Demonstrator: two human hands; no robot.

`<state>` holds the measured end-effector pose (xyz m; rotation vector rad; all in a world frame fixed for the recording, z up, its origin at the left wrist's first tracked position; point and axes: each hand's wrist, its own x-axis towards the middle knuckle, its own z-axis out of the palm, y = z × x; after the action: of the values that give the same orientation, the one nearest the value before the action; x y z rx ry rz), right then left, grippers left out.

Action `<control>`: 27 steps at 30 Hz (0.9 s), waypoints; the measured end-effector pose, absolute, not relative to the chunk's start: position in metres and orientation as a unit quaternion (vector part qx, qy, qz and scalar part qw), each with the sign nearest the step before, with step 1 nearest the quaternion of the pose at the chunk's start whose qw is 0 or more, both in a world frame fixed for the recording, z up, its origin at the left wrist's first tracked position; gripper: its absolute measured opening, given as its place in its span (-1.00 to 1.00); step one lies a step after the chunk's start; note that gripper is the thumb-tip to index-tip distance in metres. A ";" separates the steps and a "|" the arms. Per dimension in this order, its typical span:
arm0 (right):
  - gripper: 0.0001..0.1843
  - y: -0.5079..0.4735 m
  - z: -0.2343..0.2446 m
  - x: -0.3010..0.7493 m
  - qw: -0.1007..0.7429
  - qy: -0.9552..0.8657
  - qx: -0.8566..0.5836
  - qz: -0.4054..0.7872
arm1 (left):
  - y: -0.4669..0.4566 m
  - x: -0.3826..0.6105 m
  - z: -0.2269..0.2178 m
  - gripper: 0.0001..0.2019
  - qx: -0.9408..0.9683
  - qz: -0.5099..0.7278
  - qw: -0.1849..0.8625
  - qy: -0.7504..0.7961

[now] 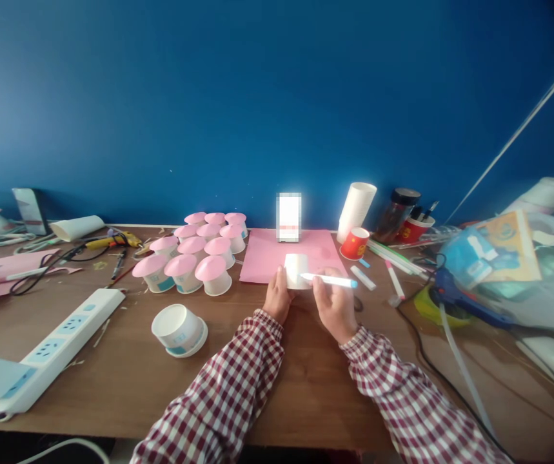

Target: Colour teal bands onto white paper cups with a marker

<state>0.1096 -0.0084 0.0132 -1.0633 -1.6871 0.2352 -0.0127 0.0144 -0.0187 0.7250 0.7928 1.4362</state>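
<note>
My left hand [277,298] grips a small white paper cup [296,270] from its left side, with the thumb up along the wall. In my right hand [335,308] is a white marker pen [332,280] with a light blue end, held level. Its tip points left and lies at the cup's right side; whether it touches cannot be made out. Beneath and behind the cup is a sheet of pink paper [262,254]. To the left of my left hand stand several paper cups with pink cone tops [211,267].
White cups [175,325] sit at front left, beside a power strip [59,348]. A stack of white cups [358,206], a red cup [355,243] and a dark jar [397,212] stand right. A blue glue gun [470,303] and cables lie far right.
</note>
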 end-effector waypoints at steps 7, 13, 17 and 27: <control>-0.85 -0.007 0.013 0.111 0.538 -0.702 -0.452 0.114 | 0.014 -0.013 -0.016 -0.53 0.308 0.624 0.630 0.345; -0.85 -0.006 0.014 0.113 0.545 -0.698 -0.452 0.111 | 0.012 -0.013 -0.012 -0.51 0.302 0.625 0.639 0.330; -0.85 -0.007 0.016 0.113 0.548 -0.697 -0.451 0.100 | 0.011 -0.014 -0.011 -0.53 0.306 0.623 0.641 0.328; -0.83 -0.006 0.019 0.115 0.552 -0.694 -0.455 0.077 | 0.013 -0.014 -0.010 -0.50 0.280 0.625 0.649 0.333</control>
<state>0.1149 -0.0059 0.0188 -1.0769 -1.6413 0.1809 -0.0136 0.0126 -0.0103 0.6360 0.7561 1.4199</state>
